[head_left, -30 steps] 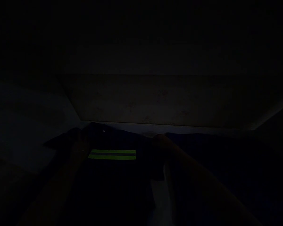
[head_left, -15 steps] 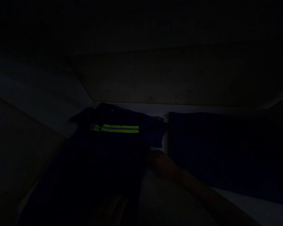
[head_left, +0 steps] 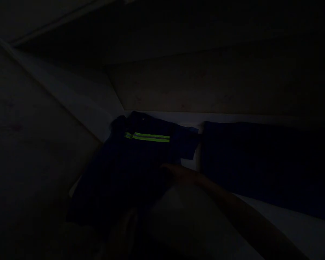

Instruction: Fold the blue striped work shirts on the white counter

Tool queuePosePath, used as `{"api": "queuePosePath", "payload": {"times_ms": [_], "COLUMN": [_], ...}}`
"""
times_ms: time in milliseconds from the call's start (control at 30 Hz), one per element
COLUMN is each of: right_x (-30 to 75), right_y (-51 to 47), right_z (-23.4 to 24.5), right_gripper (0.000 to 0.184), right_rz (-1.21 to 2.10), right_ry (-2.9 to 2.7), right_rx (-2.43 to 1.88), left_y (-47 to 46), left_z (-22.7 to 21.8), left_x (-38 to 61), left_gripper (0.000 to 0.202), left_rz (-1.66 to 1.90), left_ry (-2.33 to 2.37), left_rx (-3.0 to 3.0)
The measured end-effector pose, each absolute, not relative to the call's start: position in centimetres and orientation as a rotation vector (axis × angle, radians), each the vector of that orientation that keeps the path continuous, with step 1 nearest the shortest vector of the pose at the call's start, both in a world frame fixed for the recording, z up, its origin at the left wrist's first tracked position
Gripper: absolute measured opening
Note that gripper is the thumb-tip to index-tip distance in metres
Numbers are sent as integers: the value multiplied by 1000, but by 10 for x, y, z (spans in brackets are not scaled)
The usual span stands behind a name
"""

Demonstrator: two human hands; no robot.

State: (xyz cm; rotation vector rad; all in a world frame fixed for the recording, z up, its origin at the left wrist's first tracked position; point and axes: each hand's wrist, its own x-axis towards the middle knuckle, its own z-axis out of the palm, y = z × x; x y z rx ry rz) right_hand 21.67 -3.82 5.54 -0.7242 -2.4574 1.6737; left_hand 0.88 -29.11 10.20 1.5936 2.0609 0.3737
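The scene is very dark. A dark blue work shirt [head_left: 130,166] with a bright yellow-green reflective stripe [head_left: 147,137] lies on a pale surface [head_left: 195,216], its collar toward the back wall. My right hand [head_left: 173,170] reaches in from the lower right and touches the shirt's right edge below the sleeve; its fingers are too dim to read. My left hand [head_left: 126,231] is a faint shape at the shirt's lower hem, near the bottom edge. Its fingers cannot be made out.
A second dark blue cloth [head_left: 260,162] lies to the right of the shirt, with a narrow pale gap between them. A wall [head_left: 206,86] rises behind, and a slanted panel [head_left: 43,137] closes the left side.
The view has swung left and up, so the shirt sits further right in the picture. My right hand has moved from below the sleeve up to the shirt's right edge.
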Motion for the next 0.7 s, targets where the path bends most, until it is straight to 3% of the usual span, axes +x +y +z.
{"api": "queuePosePath", "payload": {"times_ms": [200,300,433,600,700], "right_x": [233,241,232,187,165], "right_y": [-56,-75,-95,-105,-117], "right_z": [74,78,74,75,70], "right_gripper": [105,111,80,72,41], "right_rz": [1828,1798,1651,1338,1185], "right_ry": [-2579,-2552,-2541,-2803,-3037], "right_rx": [-548,-549,-633,-563,-380], "left_y": [-258,-252,-253,-254,-256], "left_z": [150,172,184,184,186], "left_x": [-30,-31,-34,-41,-41], "left_gripper": [47,47,46,44,43], "left_rz": [763,763,667,676,729], "left_ry": [2551,2503,2501,2425,2367], "left_rx": [1449,1695,1747,1767,1873]}}
